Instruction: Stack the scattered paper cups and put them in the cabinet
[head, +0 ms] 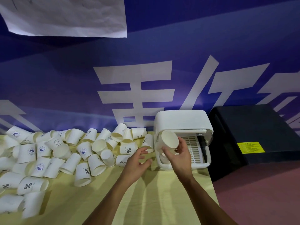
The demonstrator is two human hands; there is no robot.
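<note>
The right hand [180,153] grips a paper cup [169,139], with the fingers and thumb curled round its lower part. It holds the cup right in front of the open mouth of the white cabinet [181,119]. The cup is tilted, its round end turned up and toward the camera, so its long axis runs at a slant and not straight into the opening. It is unclear whether this is one cup or a short stack.

The cabinet stands at the far right of the yellow table [146,200], just beyond and slightly right of that hand. Its opening faces the person and a slotted tray shows inside. The right hand is clearly the nearer one for the placing. The cup probably has to be turned to line up with the opening before it goes in.

The left hand [138,161] is apart from the right, fingers spread and holding nothing. It hovers just short of a cup marked with a percent sign [128,149]. The loose cups [65,151] lie scattered on their sides to its left and ahead, so the left hand is better placed to gather them.
</note>
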